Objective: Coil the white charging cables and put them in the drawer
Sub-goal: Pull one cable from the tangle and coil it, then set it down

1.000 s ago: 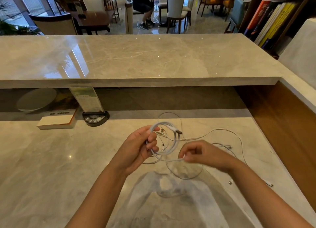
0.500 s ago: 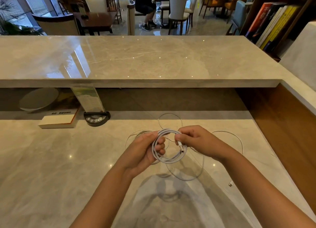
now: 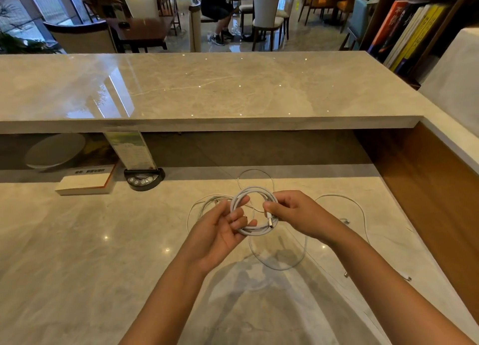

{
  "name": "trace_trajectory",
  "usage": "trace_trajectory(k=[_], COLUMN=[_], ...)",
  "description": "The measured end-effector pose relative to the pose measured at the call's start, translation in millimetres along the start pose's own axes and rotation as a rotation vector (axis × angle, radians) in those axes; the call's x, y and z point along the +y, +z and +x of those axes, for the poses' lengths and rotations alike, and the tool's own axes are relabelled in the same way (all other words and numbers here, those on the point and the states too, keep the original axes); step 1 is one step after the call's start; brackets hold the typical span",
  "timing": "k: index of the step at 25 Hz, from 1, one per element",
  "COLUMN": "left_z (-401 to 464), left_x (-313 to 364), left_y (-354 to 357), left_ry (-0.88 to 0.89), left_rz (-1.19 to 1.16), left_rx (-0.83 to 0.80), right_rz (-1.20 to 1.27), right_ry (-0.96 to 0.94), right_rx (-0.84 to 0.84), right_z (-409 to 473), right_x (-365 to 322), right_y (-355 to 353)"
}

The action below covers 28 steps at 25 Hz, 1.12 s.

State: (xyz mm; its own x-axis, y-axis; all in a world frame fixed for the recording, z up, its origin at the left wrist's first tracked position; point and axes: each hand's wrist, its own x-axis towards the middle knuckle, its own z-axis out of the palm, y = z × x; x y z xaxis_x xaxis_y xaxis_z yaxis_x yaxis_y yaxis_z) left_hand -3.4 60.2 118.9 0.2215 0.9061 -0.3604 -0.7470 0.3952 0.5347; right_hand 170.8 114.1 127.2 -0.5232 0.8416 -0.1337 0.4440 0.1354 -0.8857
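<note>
The left hand (image 3: 220, 230) has its fingers curled through the left side of a round coil of thick white charging cable (image 3: 255, 230), while the right hand (image 3: 293, 215) pinches the coil's right side at the plug end. The coil sits between both hands, above the glossy beige marble counter (image 3: 77, 254). Thin loose white cables (image 3: 360, 210) sprawl on the counter beneath and to the right.

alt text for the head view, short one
Two hands, left hand and right hand, hold a coiled white cable above a marble counter. More loose white cables lie uncoiled on the counter behind them; no drawer is visible.
</note>
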Motion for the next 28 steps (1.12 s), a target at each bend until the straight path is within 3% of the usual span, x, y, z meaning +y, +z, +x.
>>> trace_trajectory(k=[4, 9, 15, 17, 20, 21, 25, 28], left_z=[1, 7, 11, 11, 12, 12, 13, 12], left_x=[12, 12, 6, 4, 0, -2, -8, -9], left_y=[0, -8, -5, -5, -5, -4, -3, -4], left_ry=[-0.095, 0.027, 0.079, 0.078, 0.088, 0.095, 0.085, 0.069], left_rz=[0.179, -0.005, -0.011, -0.011, 0.027, 0.06, 0.148, 0.158], left_rx=[-0.039, 0.022, 0.056, 0.056, 0.079, 0.086, 0.098, 0.107], right_rz=[-0.051, -0.033, -0.955, -0.887, -0.183, -0.101, -0.727, -0.68], right_ry=[-0.016, -0.074, -0.39, -0.338, -0.079, -0.047, -0.135, -0.11], right_rx=[-0.073, -0.078, 0.255, 0.293, 0.422, 0.464, 0.58, 0.475], right_z=[-2, -11, -16, -15, -15, -15, -5, 0], right_x=[-4, -8, 24, 24, 8, 1, -2, -3], right_y=[-5, -25, -6, 5, 12, 15, 33, 28])
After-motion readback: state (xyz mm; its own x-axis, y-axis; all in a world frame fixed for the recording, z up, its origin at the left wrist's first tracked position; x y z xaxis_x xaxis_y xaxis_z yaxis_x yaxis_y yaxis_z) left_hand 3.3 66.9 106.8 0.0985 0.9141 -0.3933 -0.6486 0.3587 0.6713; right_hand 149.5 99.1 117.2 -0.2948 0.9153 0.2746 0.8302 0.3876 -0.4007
